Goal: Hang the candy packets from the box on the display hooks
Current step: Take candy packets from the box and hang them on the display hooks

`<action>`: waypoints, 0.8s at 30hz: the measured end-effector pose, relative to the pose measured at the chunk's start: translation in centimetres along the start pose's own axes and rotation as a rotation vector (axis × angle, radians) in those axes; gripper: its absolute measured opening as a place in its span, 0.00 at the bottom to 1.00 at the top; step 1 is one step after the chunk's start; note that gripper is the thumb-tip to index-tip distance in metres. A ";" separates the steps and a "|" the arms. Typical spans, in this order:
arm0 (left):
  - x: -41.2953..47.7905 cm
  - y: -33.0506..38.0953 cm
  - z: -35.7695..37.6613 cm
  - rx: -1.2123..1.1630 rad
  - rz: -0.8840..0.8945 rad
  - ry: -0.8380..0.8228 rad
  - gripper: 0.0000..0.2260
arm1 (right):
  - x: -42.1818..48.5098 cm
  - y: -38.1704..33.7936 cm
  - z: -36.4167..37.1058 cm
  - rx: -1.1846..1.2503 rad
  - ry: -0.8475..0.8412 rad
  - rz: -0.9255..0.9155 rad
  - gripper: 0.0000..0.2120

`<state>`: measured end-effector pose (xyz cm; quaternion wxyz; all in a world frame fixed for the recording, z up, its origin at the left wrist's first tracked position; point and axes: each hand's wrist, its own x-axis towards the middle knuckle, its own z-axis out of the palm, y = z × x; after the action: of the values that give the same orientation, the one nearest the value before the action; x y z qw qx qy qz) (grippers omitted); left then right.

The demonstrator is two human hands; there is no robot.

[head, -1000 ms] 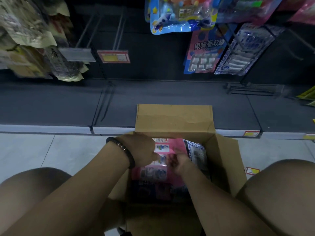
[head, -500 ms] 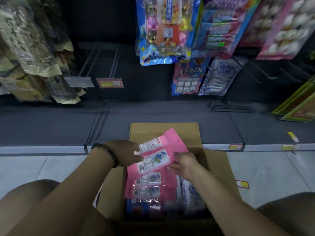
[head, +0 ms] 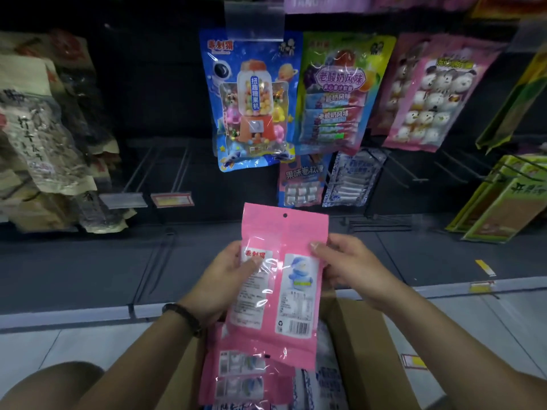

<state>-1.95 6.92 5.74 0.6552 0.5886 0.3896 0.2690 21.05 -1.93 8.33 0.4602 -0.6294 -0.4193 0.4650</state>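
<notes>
**Pink packet out of the box, held in both your hands**

You hold one pink glossy plastic candy packet [head: 284, 285] upright in front of you. Its printed back, with the barcode, faces you, and its small round hang hole [head: 285, 215] is at the top. Your left hand [head: 228, 279] grips the left edge, thumb laid across the face and fingers hidden behind. Your right hand [head: 352, 267] pinches the right edge a little higher, thumb tip on the face. A dark beaded bracelet [head: 186, 316] sits on your left wrist.

The packet is above the open brown cardboard box [head: 364, 344], which stands on the pale tiled floor [head: 59, 344] in front of the dark bottom shelf [head: 88, 270]. Inside the box lie other pink packets [head: 245, 377], stacked flat. Just beside them on the right are blue-and-white patterned packets [head: 325, 389].

Well apart from the held packet, up and to its left, bare wire display hooks [head: 180, 167] stick out from the dark back panel. A red-and-yellow price tag [head: 172, 199] sits at the tip of one. Straight ahead hangs a blue packet printed with a gumball machine [head: 251, 105], and a green-and-purple packet [head: 334, 93] is just beside it. Further right hangs a pink packet of white marshmallow figures [head: 429, 96]. Tan bags [head: 44, 149] hang at the far left.
</notes>
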 end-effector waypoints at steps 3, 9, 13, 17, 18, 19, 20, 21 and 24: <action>0.3 0.7 0.6 -0.036 0.041 0.129 0.11 | 0.2 -0.2 0.0 0.018 -0.050 -0.070 0.09; 1.7 -0.9 2.9 0.190 0.147 0.258 0.31 | 1.5 0.3 1.3 0.007 0.267 -0.284 0.05; 1.6 -1.4 4.7 -0.092 0.074 -0.060 0.32 | 1.5 0.4 2.5 -0.077 0.212 -0.415 0.09; 1.8 -0.4 4.2 -0.303 0.035 -0.082 0.18 | 1.2 0.2 2.4 -0.096 0.098 -0.322 0.12; 1.9 -0.1 4.1 -0.320 0.037 -0.047 0.15 | 1.2 0.2 2.1 -0.130 0.102 -0.336 0.12; 2.0 0.0 4.0 -0.290 0.060 -0.003 0.13 | 1.1 0.3 1.8 -0.184 0.104 -0.355 0.12; 2.2 0.2 4.0 -0.262 0.084 0.033 0.12 | 1.0 0.3 1.6 -0.222 0.081 -0.356 0.12; 2.4 0.2 3.9 -0.233 0.100 0.062 0.12 | 0.9 0.4 1.7 -0.234 0.058 -0.354 0.12; 2.3 0.9 4.0 -0.202 0.104 0.121 0.13 | 0.6 0.8 1.5 -0.307 0.170 -0.434 0.13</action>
<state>2.69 6.67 6.24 0.6717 0.5218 0.3682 0.3754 19.78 -1.21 7.21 0.4818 -0.6241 -0.5697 0.2322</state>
